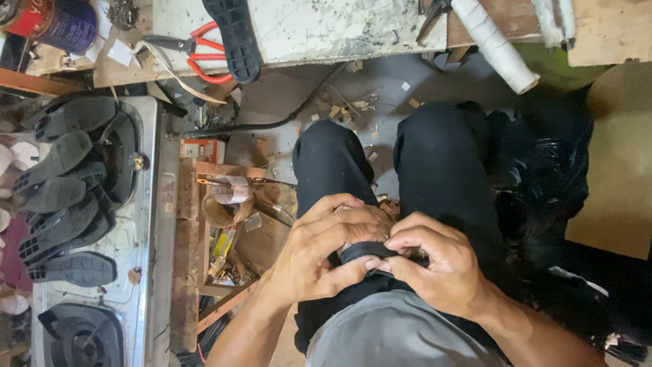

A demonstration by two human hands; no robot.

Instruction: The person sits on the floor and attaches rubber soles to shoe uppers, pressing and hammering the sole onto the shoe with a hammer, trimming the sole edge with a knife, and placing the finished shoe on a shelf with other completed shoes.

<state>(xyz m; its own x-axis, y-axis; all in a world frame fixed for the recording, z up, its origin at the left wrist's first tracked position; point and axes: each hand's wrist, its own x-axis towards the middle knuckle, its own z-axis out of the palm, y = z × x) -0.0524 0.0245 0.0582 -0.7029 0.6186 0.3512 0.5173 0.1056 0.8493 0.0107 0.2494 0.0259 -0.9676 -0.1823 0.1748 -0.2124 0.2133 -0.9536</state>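
Over the lap at 6 o'clock, left hand (319, 251) and right hand (435, 261) are both pinching a black shoe part (367, 252), pressing its edge; firmer thumb pressure seems needed next

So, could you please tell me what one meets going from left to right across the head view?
Stack of black shoe soles on the gas stove → wooden crate of clutter → left hand → black strap-like piece held between the hands → right hand → heap of black material → cardboard sheet.

workbench (326, 30) | red pliers (204, 54), black sole (234, 37), white roll (496, 44)
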